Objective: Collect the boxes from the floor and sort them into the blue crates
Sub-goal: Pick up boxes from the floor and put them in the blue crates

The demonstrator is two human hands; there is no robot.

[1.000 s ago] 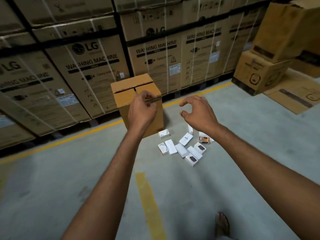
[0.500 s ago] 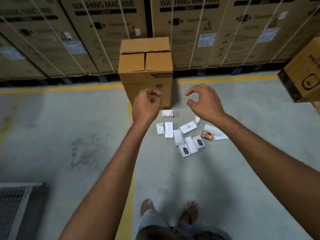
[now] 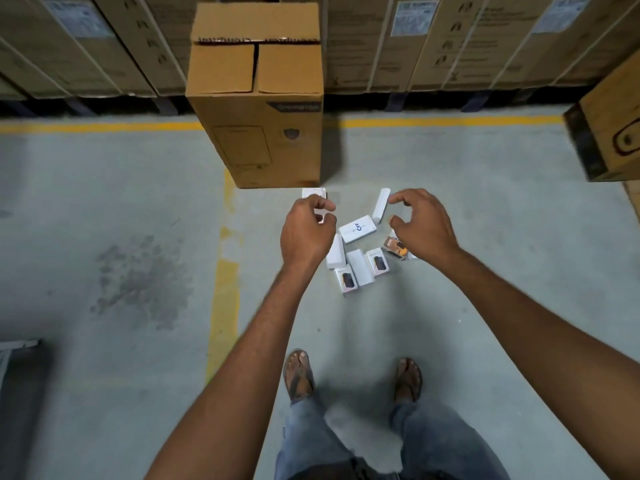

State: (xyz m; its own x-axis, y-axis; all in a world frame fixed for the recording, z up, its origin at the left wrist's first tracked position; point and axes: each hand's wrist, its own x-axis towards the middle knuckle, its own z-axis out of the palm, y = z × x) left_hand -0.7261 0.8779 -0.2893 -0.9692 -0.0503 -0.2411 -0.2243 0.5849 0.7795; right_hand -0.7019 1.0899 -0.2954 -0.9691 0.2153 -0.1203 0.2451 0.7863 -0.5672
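Observation:
Several small boxes lie scattered on the concrete floor just ahead of my feet. Among them are a white box with blue writing, a narrow white box, two boxes with a dark picture and an orange-and-black box. My left hand hovers over the left side of the pile, fingers curled, with nothing seen in it. My right hand hovers over the right side, its thumb and fingers spread in a curve, fingertips close to the narrow white box. No blue crate is in view.
A tall brown carton stands right behind the pile. Large strapped cartons line the back wall behind a yellow floor line. Another brown carton sits at the right edge. A yellow stripe runs along the floor to my left.
I have stepped closer and tilted my head down, so the pile now lies under my hands. Both hands have dropped toward the boxes and my feet have come into view.

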